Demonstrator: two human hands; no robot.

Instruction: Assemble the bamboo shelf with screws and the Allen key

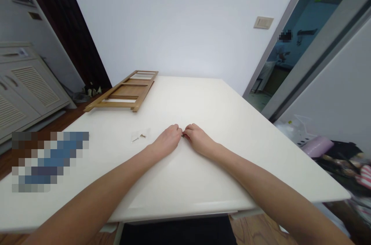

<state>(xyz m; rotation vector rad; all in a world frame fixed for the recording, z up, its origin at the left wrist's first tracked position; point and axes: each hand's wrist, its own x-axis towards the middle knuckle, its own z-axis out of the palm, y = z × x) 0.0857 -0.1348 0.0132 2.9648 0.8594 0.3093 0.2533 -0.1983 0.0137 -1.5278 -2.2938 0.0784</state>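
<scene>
My left hand [169, 139] and my right hand [198, 138] meet over the middle of the white table [197, 183], fingers curled and pinched close together. Between the fingertips is a tiny dark piece [183, 135], too small to name and mostly covered. Left of my left hand lies a small clear plastic bag [147, 133]. On or beside it are a thin screw [135, 139] and a small brownish metal piece [143, 136]; whether they are inside the bag I cannot tell.
A wooden slatted frame [130, 87] lies flat at the table's back left. A blurred-out blue item [58, 156] is at the left edge. The wall [185, 21] borders the far side. Piled belongings [333, 152] sit beyond the right edge.
</scene>
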